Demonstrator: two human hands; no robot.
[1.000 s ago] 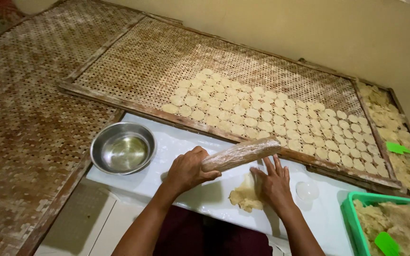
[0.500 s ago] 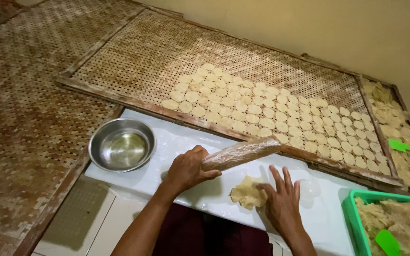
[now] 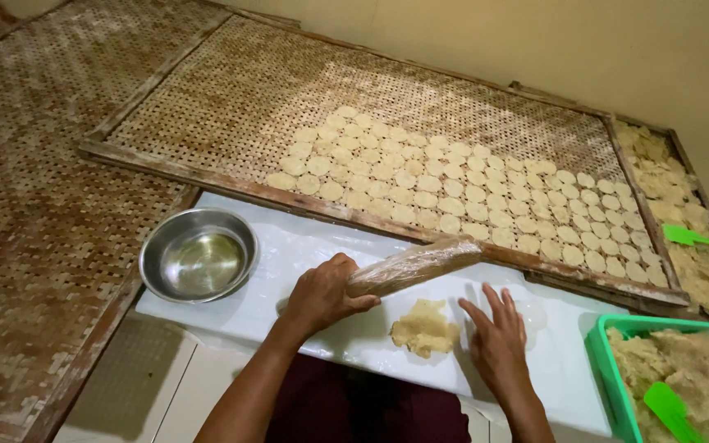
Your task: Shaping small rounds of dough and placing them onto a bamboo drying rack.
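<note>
My left hand (image 3: 322,294) grips one end of a plastic-wrapped rolling pin (image 3: 416,264), held slanted above the white work sheet (image 3: 289,246). A flattened lump of pale dough (image 3: 425,326) lies on the sheet just below the pin. My right hand (image 3: 498,340) rests flat on the sheet to the right of the dough, fingers spread, holding nothing.
A steel bowl (image 3: 198,256) with a little liquid stands at the left of the sheet. Behind it a woven bamboo tray (image 3: 231,107) carries several rows of round dough discs (image 3: 453,184). A green tub (image 3: 617,328) of dough with green scrapers sits at the right.
My right hand has slid off the dough and moved to the right of it. The dough now lies uncovered. The left hand and rolling pin have stayed in place.
</note>
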